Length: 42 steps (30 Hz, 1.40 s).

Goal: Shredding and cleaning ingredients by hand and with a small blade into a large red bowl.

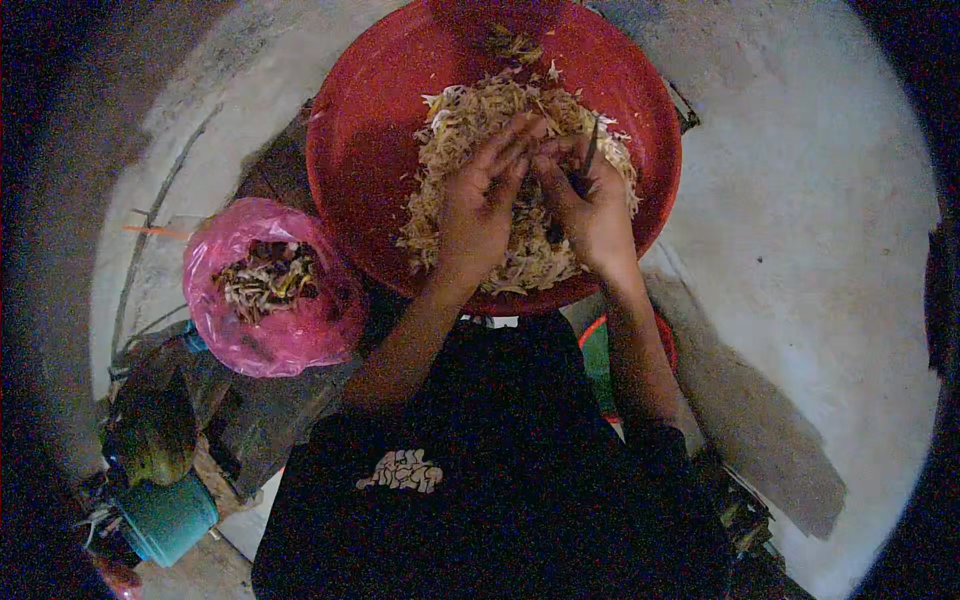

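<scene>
A wide red plastic basin [360, 172] lies before me, holding a heap of pale, shredded plant-like pieces [472, 112]. Over the heap, my left hand [487, 195] has its fingers bent, their tips close to those of my right hand [589, 187]. A small dark blade [592, 146] sticks up from my right hand, which is closed round its lower part. Whether a small piece is pinched between the two hands is too blurred to tell. Left of the basin, a pink plastic bag [277, 349] stands open with darker, mixed scraps [266, 285] inside.
At the lower left lies a teal plastic container [169, 517] near a dark greenish object. A green container with a red rim [596, 360] is partly hidden under my right forearm. A thin stick [161, 191] lies on the pale floor at the left.
</scene>
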{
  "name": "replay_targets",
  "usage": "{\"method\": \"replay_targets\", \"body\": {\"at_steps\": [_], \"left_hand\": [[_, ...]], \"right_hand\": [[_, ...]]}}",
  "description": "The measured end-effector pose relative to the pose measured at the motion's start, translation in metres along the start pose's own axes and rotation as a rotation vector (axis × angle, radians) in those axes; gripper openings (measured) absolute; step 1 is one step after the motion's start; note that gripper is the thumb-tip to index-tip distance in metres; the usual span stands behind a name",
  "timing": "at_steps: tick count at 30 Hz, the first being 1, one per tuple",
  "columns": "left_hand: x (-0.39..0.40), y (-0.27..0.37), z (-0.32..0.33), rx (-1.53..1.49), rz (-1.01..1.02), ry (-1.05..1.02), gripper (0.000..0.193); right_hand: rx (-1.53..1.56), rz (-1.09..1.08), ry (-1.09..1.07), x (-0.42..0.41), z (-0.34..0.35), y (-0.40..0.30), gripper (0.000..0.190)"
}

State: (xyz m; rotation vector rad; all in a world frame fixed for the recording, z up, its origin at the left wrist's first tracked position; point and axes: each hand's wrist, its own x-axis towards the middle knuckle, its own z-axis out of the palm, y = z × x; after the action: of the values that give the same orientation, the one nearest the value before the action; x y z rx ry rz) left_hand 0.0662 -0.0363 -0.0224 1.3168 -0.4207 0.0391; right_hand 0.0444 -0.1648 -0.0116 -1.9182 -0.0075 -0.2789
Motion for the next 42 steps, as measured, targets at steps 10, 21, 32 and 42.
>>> {"method": "replay_targets", "body": {"at_steps": [10,21,32,42], "left_hand": [[-0.005,0.012,-0.005,0.547,-0.041,0.027,0.018],[0.007,0.024,-0.021,0.566,0.034,-0.037,0.016],[0.008,0.02,-0.018,0.388,-0.185,-0.078,0.021],[0.008,0.023,-0.017,0.549,-0.104,-0.094,0.016]], "right_hand": [[0.078,0.054,-0.04,-0.002,-0.003,-0.002,0.012],[-0.019,0.056,0.087,-0.001,-0.016,0.017,0.013],[-0.02,-0.043,-0.034,-0.01,-0.01,-0.001,0.01],[-0.214,-0.119,0.032,-0.01,-0.011,-0.002,0.017]]}}
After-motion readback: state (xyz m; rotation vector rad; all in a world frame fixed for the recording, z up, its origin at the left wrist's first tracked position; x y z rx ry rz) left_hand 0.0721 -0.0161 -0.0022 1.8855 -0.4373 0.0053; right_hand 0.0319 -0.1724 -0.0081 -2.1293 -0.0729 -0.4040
